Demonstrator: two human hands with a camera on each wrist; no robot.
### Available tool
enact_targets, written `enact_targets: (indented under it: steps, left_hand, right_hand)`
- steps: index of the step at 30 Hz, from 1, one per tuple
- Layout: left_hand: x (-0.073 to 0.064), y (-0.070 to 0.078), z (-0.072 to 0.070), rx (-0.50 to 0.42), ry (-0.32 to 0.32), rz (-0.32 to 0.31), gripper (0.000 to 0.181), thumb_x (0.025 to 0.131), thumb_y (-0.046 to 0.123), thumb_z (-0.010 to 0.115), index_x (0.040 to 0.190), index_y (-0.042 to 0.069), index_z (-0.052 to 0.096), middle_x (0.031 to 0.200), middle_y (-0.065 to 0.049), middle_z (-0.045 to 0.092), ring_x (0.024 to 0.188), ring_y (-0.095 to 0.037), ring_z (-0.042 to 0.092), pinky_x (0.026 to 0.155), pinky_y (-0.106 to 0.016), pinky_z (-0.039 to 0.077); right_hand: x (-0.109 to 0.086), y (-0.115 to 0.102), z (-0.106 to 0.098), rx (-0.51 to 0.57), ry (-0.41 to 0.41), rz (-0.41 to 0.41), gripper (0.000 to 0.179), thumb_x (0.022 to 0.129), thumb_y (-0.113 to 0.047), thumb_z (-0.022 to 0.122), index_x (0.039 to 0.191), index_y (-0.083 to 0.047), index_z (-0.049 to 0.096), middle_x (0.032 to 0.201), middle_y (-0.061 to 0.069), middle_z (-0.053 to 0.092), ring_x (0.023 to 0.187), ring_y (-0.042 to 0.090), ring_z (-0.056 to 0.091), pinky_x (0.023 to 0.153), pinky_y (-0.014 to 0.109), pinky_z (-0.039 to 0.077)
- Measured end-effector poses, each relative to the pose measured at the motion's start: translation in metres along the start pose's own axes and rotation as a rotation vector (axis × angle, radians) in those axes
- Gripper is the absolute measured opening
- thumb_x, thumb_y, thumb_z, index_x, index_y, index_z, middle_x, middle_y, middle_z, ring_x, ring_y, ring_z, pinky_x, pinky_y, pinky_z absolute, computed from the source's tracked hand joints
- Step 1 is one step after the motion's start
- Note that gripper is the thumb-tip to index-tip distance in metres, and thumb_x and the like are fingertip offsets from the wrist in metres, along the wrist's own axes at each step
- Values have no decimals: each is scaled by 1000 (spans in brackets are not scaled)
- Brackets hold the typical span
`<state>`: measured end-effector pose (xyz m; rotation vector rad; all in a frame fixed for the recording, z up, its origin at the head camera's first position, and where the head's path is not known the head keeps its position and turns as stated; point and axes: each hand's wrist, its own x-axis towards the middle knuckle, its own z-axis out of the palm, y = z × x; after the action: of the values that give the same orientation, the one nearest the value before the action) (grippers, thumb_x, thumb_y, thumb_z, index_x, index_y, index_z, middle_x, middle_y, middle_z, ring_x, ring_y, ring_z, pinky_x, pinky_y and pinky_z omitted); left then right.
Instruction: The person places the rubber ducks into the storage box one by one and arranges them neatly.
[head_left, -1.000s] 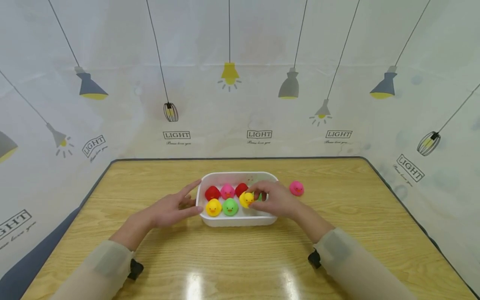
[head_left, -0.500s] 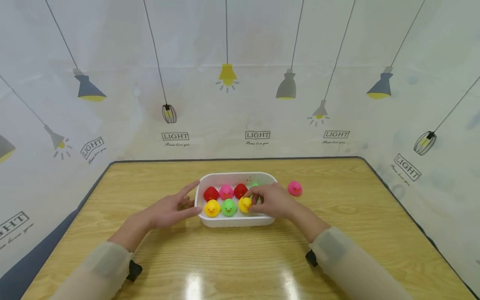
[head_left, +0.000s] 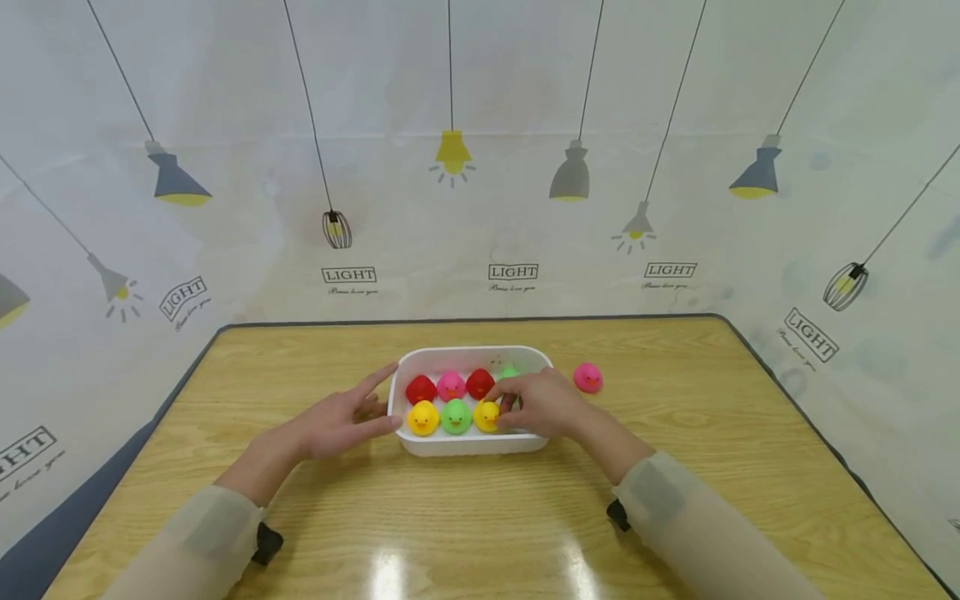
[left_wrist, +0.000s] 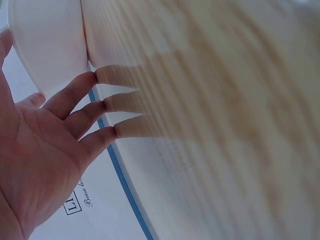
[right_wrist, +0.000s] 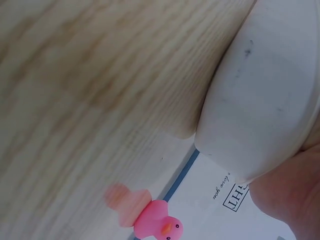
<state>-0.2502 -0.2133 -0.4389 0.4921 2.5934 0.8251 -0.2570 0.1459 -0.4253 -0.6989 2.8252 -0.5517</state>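
Observation:
A white plastic tub (head_left: 472,447) stands on the wooden table. In it, a yellow rubber duck (head_left: 423,419) and a green duck (head_left: 456,417) sit in the front row. Behind them are two red ducks (head_left: 421,390), a pink duck (head_left: 451,386) and a partly hidden green duck (head_left: 510,374). With thumb and fingertips, my right hand (head_left: 546,403) pinches another yellow duck (head_left: 486,416) low inside the tub. My left hand (head_left: 343,422) rests at the tub's left end, thumb and index finger straight at the rim. In the left wrist view its other fingertips touch the table.
A lone pink duck (head_left: 588,377) sits on the table (head_left: 420,517) just right of the tub. Behind the table rises a pale backdrop (head_left: 420,308) printed with hanging lamps.
My right hand has lowered the yellow duck to the tub's floor, beside the front green one, and turned it to face forward. The left hand keeps its place at the tub.

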Motion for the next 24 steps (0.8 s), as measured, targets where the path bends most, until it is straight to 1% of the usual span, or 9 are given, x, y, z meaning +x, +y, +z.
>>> enact_targets:
  steps: [7,13,18,21,23,24]
  left_hand:
    - [-1,-1,0,3,3,8,94,101,75,59,176,47,9,162,-17,60,151,-49,54,119,-78,41]
    - [-1,-2,1,13,5,3,95,101,76,58,176,47,8,163,-16,59,152,-50,52,121,-80,38]
    - [0,-3,1,14,6,-3,95,100,77,58,176,48,8,163,-15,58,153,-49,52,121,-79,38]
    - [0,-3,1,15,6,-3,95,100,78,57,176,48,8,164,-15,58,152,-49,52,121,-79,38]
    - [0,-2,1,12,7,-8,95,100,78,58,175,49,8,164,-15,58,153,-49,52,121,-79,38]
    - [0,-2,1,15,7,-3,95,100,78,57,176,48,8,164,-15,58,153,-49,52,121,-79,38]
  right_hand:
    - [0,1,1,15,0,12,25,99,-31,82,124,-28,81,93,-20,74,80,6,62,117,54,41]
    - [1,2,1,22,-1,4,25,99,-30,82,124,-28,81,92,-20,73,81,6,61,117,55,41]
    - [1,4,2,24,8,-17,26,99,-28,82,125,-27,81,90,-20,72,82,6,61,112,54,43]
    - [1,5,3,9,28,-39,28,97,-25,81,126,-26,81,93,-17,72,79,6,60,105,49,46]
    - [0,7,2,10,46,-56,31,95,-22,80,126,-24,81,98,-13,74,78,9,61,95,43,50]
    - [0,7,2,13,56,-66,33,94,-20,80,126,-23,81,100,-10,75,79,11,61,92,40,51]
